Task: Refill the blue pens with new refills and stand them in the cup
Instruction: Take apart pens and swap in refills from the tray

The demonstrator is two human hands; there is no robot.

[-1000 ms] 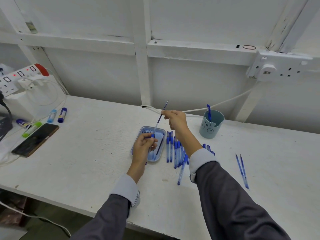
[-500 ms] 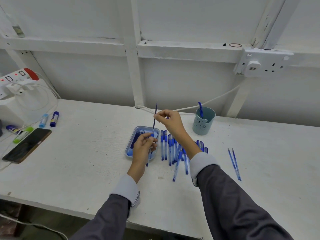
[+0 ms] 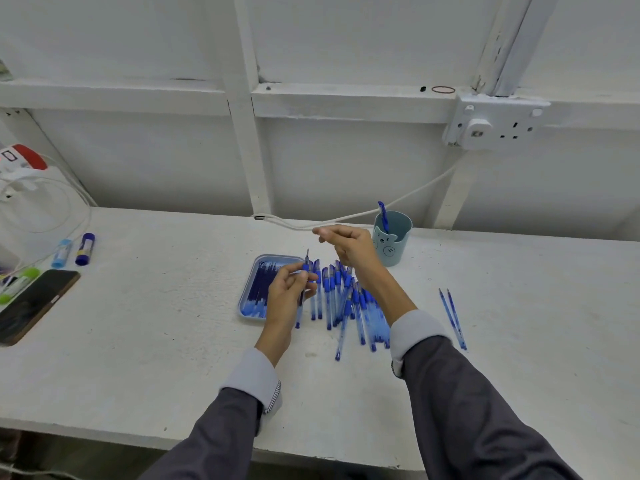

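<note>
My left hand (image 3: 289, 294) grips a blue pen (image 3: 298, 318) upright over the table, with a refill tip poking out of its top. My right hand (image 3: 351, 245) hovers above and to the right, its fingers loosely drawn together with nothing visible in them. A blue tray (image 3: 248, 285) of refills lies behind my left hand. Several blue pens (image 3: 346, 301) lie in a loose pile between my wrists. The teal cup (image 3: 396, 245) stands behind my right hand and holds one pen (image 3: 382, 213). Two thin refills (image 3: 452, 318) lie apart at the right.
A phone (image 3: 34, 303), two glue sticks (image 3: 85, 249) and a green marker (image 3: 19, 284) lie at the left. A white cable (image 3: 346, 221) runs along the wall behind the cup to a socket (image 3: 495, 123). The table's front edge is near my sleeves.
The long refill that my right hand pinched at its top has slid down into the pen. My right hand has let go and lifted away to the right.
</note>
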